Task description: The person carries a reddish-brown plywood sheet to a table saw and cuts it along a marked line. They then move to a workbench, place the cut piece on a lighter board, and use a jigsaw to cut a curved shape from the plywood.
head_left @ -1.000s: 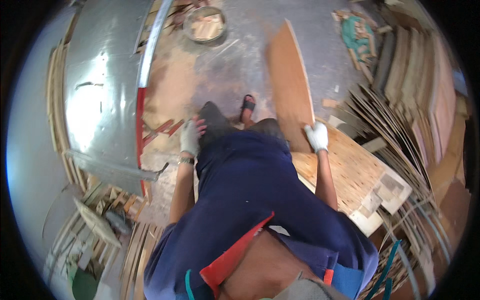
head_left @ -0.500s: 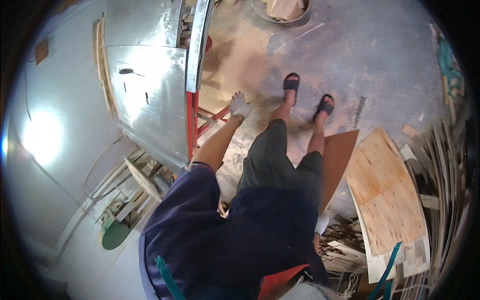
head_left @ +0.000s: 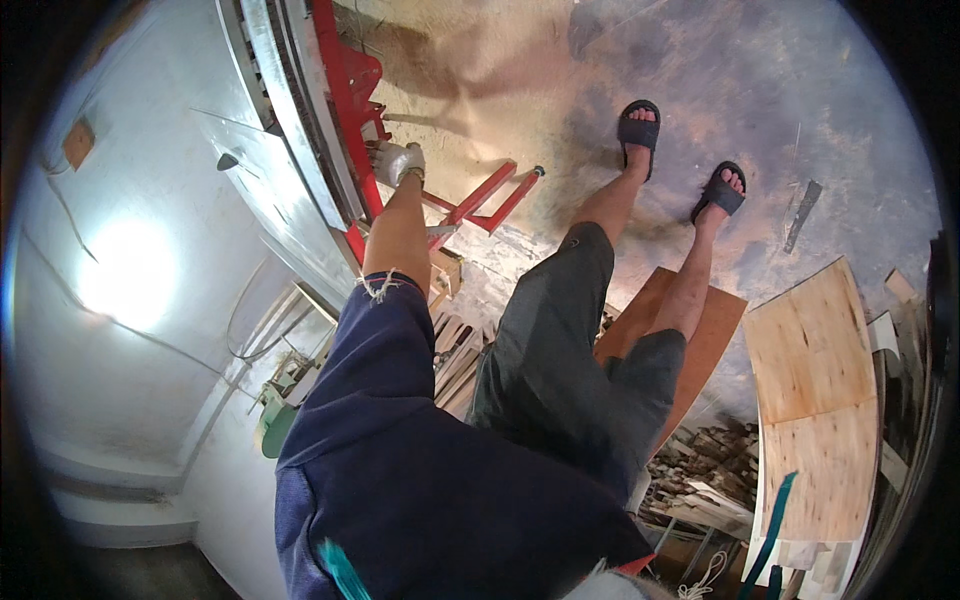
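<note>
My left hand (head_left: 398, 160), in a pale glove, has its fingers curled at the red metal frame (head_left: 352, 90) along the edge of a silver metal-topped machine (head_left: 262, 185). A brown board (head_left: 680, 390) stands tilted beside and behind my legs on the right. Only a pale sliver of what seems to be my right hand (head_left: 636, 490) shows at that board, past my dark shorts; its fingers are hidden.
Red support legs (head_left: 485, 195) stick out onto the dusty floor near my sandalled feet. On the right lie a curved pale plywood sheet (head_left: 810, 370) and piled wood offcuts (head_left: 710, 460). A white wall (head_left: 150, 400) and a green round object (head_left: 275, 430) are at left.
My view has swung leftward toward the machine. My left hand has gone from open fingers to curled at the red frame. My right hand and the brown board have become mostly hidden by my body.
</note>
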Available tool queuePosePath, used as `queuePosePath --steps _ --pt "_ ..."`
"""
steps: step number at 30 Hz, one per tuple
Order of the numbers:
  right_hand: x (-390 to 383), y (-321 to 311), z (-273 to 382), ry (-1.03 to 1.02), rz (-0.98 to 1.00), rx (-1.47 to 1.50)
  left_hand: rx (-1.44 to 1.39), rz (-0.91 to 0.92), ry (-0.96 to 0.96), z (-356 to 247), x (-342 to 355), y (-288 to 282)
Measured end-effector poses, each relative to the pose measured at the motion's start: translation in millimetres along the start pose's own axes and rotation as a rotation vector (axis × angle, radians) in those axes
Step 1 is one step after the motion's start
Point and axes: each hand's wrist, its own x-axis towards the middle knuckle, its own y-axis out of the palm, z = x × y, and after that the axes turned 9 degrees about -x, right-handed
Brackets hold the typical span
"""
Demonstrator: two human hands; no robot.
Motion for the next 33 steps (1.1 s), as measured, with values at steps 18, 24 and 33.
queuePosePath --steps 18,24,33 --pt "-4 20 11 -0.099 -0.107 -0.322 -0.263 0.101 0.213 -27 48 45" --pt "-12 76 43 -0.252 -0.428 -0.451 -0.532 0.517 0.271 -51 16 35" --pt "-46 67 111 -0.217 -0.802 -0.306 -0.9 0.856 1.477 -92 -287 -178"
